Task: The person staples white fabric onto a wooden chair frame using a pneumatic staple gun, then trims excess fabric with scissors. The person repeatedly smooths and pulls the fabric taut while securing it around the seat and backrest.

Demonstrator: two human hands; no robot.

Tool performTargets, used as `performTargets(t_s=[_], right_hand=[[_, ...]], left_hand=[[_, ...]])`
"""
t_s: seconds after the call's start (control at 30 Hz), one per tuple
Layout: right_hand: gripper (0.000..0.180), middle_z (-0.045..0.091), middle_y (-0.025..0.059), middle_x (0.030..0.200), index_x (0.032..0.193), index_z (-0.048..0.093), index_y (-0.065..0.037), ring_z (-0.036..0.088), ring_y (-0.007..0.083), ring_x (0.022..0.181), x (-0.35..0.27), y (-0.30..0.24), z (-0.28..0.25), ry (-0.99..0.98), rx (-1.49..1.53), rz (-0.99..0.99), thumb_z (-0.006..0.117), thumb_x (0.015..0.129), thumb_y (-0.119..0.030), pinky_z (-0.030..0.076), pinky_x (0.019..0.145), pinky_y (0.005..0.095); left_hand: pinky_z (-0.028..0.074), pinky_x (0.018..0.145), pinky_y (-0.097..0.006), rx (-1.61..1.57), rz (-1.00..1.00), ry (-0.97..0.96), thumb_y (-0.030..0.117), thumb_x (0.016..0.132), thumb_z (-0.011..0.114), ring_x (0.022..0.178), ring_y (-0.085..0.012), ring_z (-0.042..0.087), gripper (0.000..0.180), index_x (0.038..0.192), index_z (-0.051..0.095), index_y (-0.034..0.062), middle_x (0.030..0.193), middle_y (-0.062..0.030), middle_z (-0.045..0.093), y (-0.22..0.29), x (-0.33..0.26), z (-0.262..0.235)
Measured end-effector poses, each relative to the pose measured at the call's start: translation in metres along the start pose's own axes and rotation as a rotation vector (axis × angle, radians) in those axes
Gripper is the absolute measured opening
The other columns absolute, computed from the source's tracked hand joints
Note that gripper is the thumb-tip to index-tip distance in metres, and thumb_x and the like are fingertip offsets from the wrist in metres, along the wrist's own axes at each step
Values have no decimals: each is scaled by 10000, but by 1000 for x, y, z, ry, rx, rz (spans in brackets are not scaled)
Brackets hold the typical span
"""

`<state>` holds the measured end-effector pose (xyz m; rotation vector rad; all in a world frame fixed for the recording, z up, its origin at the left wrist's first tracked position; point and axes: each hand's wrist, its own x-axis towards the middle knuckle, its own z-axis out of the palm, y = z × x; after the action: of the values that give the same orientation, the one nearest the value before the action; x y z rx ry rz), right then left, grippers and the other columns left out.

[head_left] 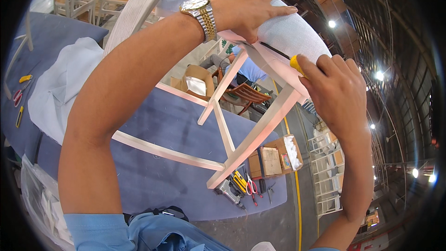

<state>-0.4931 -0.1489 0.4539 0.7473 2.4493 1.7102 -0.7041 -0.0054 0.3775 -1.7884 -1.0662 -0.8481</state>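
Right hand point(338, 95) grips the tool point(296, 64), right of centre; left hand point(251, 7) rests, fingers spread, on the seat point(297, 32), upper centre. A seat shift could slip the tip into the left hand.

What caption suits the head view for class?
Left hand spread on a padded chair; right hand grips a yellow-handled tool.

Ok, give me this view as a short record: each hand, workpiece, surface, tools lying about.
Left hand: spread flat on the pale padded seat
Right hand: closed around a yellow-handled tool, dark shaft pointing toward the left thumb
Workpiece: chair with a pale wooden frame
Surface: blue-covered table
Loose tools: red-handled scissors near the right end; yellow cutter at far left
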Motion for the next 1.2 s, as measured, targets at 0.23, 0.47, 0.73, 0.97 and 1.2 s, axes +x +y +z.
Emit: performTargets(t_s=[0.23,0.47,0.73,0.97,1.2], right_hand=[[294,645,102,937,1216,627,-99,690,288,839,-29,-26,22,-117,320,382,646,938,-193,527,693,422],[350,647,133,1005,1270,615,-96,689,339,808,-35,-14,37,-43,378,239,653,928,-156,548,669,434],[361,632,37,992,1274,635,-163,671,240,785,-37,-1,32,-44,250,219,639,913,-144,555,652,383],[444,613,-1,962,1258,654,-213,629,183,754,-39,14,38,76,112,66,651,821,-136,550,678,352],[372,635,16,928,1169,709,-195,654,228,821,-48,32,19,-27,497,4,718,804,-122,543,715,377]], left_hand=[[414,1003,-507,-210,85,-226,426,716,813,1216,-330,545,966,1542,396,147,1319,-201,555,-8,2,-50],[360,1085,-549,-221,86,-160,482,725,820,1284,-338,513,1006,1567,355,190,1347,-198,550,-11,-2,-51],[312,1142,-579,-135,69,-124,497,716,829,1326,-386,483,1038,1578,334,196,1386,-222,530,-1,-5,-49],[355,1098,-533,7,16,33,395,617,923,1341,-342,494,1138,1576,310,413,1477,-145,508,5,-7,-14],[363,1104,-520,-62,16,46,382,609,932,1323,-352,507,1141,1575,325,382,1457,-135,526,20,-17,-42]])
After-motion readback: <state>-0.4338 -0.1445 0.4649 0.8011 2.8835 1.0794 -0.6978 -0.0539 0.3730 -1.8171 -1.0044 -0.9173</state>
